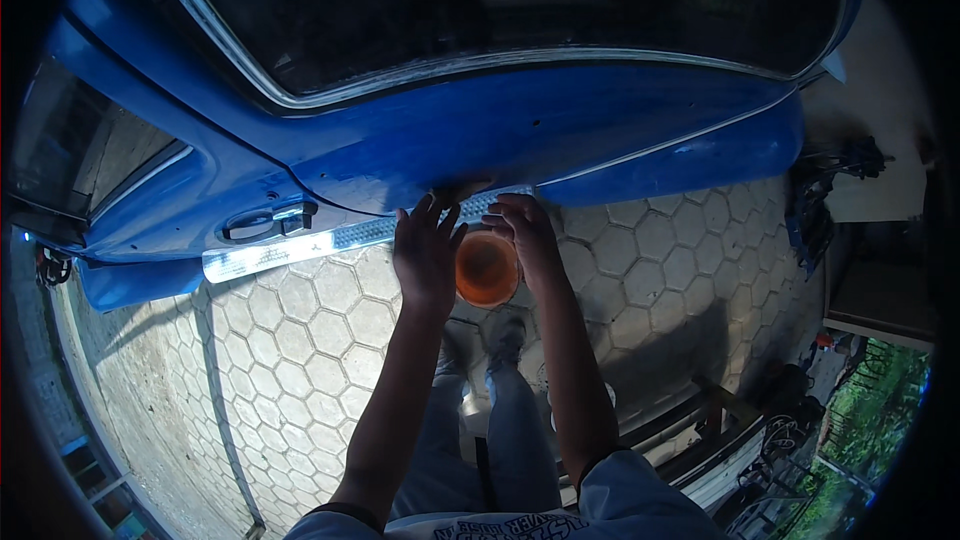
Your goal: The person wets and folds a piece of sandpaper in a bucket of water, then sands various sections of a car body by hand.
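Note:
Both my hands are raised in front of the lower side of a blue car (430,140). My left hand (425,255) has its fingers spread and reaching up to the car's lower edge, with nothing seen in it. The fingers of my right hand (520,225) are bent inward beside the left; whether they hold anything is hidden. A brownish patch (465,190) shows on the paint by my fingertips, too dim to tell apart from a reflection. Just below and between my hands, an orange bucket (487,275) stands on the paving.
A patterned metal strip (300,250) runs along the car's lower edge, below a door handle (265,223). Hexagonal paving (320,330) covers the ground. At the lower right are a long bench-like frame (690,420) and dark clutter. Dark equipment (815,200) stands past the car's right end.

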The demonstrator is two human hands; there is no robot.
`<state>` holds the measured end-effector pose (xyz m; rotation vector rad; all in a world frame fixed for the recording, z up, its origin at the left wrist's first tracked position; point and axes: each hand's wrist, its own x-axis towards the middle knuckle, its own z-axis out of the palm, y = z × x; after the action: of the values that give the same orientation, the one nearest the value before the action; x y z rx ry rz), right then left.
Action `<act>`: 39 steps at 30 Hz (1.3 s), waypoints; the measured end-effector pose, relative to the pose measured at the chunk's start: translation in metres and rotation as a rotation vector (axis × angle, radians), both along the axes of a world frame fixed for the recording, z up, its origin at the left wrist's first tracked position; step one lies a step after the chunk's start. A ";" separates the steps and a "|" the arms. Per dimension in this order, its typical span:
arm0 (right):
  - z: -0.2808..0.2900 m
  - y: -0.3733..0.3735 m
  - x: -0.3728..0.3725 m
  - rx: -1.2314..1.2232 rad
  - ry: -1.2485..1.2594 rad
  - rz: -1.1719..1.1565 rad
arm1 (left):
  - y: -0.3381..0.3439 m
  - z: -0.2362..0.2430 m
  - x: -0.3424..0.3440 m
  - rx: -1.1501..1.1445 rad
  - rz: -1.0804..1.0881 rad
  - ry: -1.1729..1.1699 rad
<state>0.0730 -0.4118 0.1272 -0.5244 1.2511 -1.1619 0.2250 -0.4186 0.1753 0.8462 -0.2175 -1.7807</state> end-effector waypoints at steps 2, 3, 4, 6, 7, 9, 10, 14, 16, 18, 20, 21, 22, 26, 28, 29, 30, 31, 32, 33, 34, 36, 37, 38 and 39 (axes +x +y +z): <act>-0.006 -0.003 0.016 -0.115 0.130 0.171 | 0.001 -0.003 0.014 0.019 0.043 -0.162; -0.009 -0.007 0.024 -0.208 0.146 0.161 | 0.001 -0.005 0.020 -0.007 0.044 -0.187; -0.012 -0.012 0.029 -0.205 0.138 0.160 | 0.000 -0.007 0.027 -0.004 0.043 -0.196; -0.014 -0.029 0.032 -0.115 0.213 0.217 | -0.003 -0.011 0.037 -0.060 -0.011 -0.149; -0.018 -0.037 0.034 -0.208 0.266 0.179 | -0.002 -0.006 0.037 -0.032 -0.019 -0.195; -0.025 -0.035 0.033 -0.118 0.114 0.118 | -0.002 -0.008 0.032 -0.080 -0.047 -0.311; -0.026 -0.034 0.035 -0.026 -0.036 0.063 | -0.001 -0.007 0.031 -0.122 -0.063 -0.377; -0.030 -0.025 0.036 0.157 -0.452 0.057 | -0.005 -0.015 0.020 -0.086 0.051 -0.336; -0.031 -0.027 0.036 0.104 -0.495 0.069 | -0.006 -0.014 0.016 -0.019 0.112 -0.373; -0.032 -0.030 0.039 -0.007 -0.590 0.091 | -0.006 -0.021 0.018 -0.053 0.106 -0.386; -0.034 -0.030 0.042 0.005 -0.550 0.045 | -0.005 -0.020 0.016 -0.084 0.092 -0.394; -0.035 -0.029 0.044 0.012 -0.515 -0.001 | -0.004 -0.019 0.016 -0.051 0.040 -0.511; -0.038 -0.030 0.047 0.012 -0.517 0.003 | -0.005 -0.017 0.017 -0.021 -0.008 -0.633; -0.050 -0.030 0.056 -0.065 -0.378 -0.062 | -0.013 -0.030 0.012 -0.014 -0.079 -0.830; -0.051 -0.030 0.055 -0.085 -0.362 -0.076 | -0.017 -0.037 0.009 -0.071 -0.149 -1.042; -0.049 -0.030 0.054 -0.084 -0.376 -0.076 | -0.019 -0.040 0.005 -0.081 -0.098 -1.123; -0.046 -0.030 0.052 -0.083 -0.388 -0.077 | -0.022 -0.043 0.005 -0.082 -0.093 -1.125; -0.045 -0.029 0.047 -0.086 -0.387 -0.077 | -0.026 -0.041 0.002 -0.031 -0.111 -1.102; -0.043 -0.028 0.040 -0.077 -0.336 -0.098 | -0.028 -0.039 -0.001 0.021 -0.130 -1.077; -0.040 -0.027 0.033 -0.068 -0.284 -0.120 | -0.028 -0.036 -0.004 0.016 -0.131 -1.074; -0.033 -0.025 0.028 -0.072 -0.284 -0.117 | -0.029 -0.034 -0.004 0.019 -0.103 -0.931; -0.017 -0.018 0.016 -0.050 -0.271 -0.241 | -0.031 -0.025 -0.009 0.017 -0.075 -0.787; -0.011 -0.017 0.006 -0.067 -0.281 -0.271 | -0.030 -0.018 -0.015 0.066 -0.079 -0.712; -0.006 -0.015 0.001 -0.071 -0.276 -0.275 | -0.030 -0.013 -0.022 0.116 -0.083 -0.637; -0.001 -0.012 -0.004 -0.117 -0.321 -0.293 | -0.030 -0.011 -0.028 0.116 -0.088 -0.583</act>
<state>0.0693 -0.4239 0.1265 -0.2288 1.0057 -1.5070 0.1969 -0.4485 0.1646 1.4484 -0.5387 -1.5972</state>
